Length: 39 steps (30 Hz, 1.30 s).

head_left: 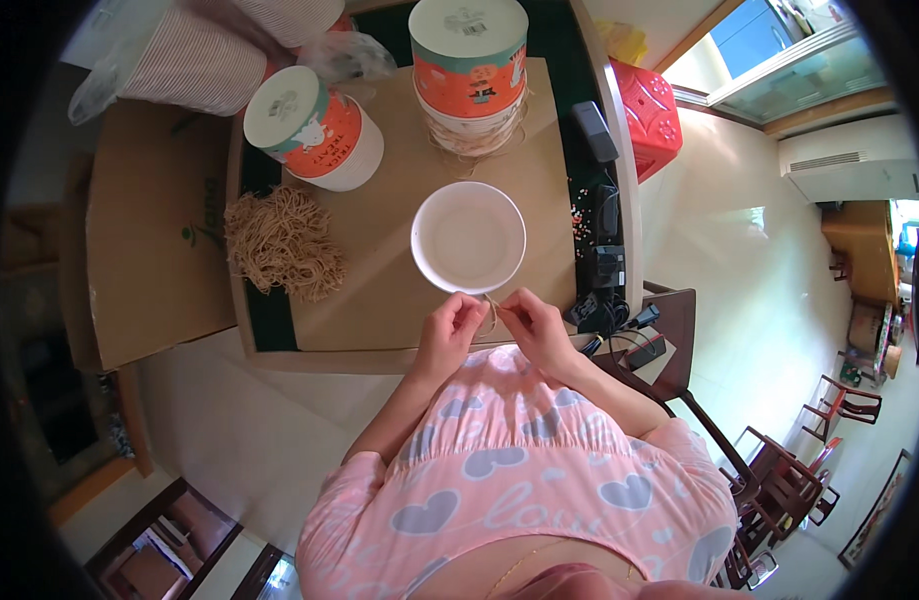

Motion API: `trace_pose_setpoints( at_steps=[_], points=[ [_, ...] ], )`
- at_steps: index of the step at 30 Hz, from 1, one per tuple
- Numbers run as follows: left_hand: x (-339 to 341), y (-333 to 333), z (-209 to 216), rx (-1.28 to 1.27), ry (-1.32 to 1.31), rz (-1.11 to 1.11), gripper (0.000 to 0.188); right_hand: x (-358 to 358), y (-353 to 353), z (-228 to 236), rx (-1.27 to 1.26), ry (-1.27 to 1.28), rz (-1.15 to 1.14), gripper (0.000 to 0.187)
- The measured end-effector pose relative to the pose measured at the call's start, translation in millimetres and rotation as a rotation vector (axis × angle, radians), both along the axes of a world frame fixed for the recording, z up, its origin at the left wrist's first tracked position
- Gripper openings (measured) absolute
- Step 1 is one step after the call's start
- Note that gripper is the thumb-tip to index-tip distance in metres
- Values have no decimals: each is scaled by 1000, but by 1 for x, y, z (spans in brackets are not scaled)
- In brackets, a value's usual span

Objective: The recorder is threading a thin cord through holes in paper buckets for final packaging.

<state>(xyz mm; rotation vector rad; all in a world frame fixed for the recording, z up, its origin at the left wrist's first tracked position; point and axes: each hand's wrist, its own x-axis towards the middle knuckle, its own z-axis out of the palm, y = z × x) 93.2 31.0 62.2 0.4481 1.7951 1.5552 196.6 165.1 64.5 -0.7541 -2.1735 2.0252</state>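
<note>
Being pinched right now, just over the middle of the desk's [324,361] near edge, is a thin tan string [494,318], held between the closed fingertips of the left hand [449,330] and the right hand [539,328]. And it's close work: the tips are brought almost together, with a slack loop left hanging below and between them. By the look of it, a knot or a join is being worked; called for now are two firm pinches and a gentle, even draw, since slack could easily be lost. Whether the knot has been formed cannot be told. Just beyond the fingertips, a white bowl [468,238] is set with its open mouth up; whether its near rim is touched cannot be made out. Farther out, a tangled heap of strands [285,245] is piled by the left edge, power adapters [607,266] are lined along the right edge, and two printed tubs are placed toward the far side, one [317,130] near the far left corner, the other [471,75] by the far edge.
</note>
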Motion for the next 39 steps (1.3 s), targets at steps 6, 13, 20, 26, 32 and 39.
trace_pose_setpoints(
  at_steps=[6,13,20,26,32,39],
  points=[
    [-1,18,-1,-166,262,-161,28,0,6,-4,176,104,54,7],
    [-3,25,-21,-176,130,-178,25,6,19,-10,-108,76,-62,12],
    [-11,44,-15,-165,158,-167,21,17,37,-14,-137,63,-174,11],
    [-5,65,10,-193,-44,-154,26,15,41,-19,-155,168,-211,11],
    [-4,65,-6,-267,26,-216,31,15,42,-14,-132,208,-198,8],
    [-1,66,-5,-173,-80,-232,24,20,46,-16,-213,146,-196,10]
  ],
)
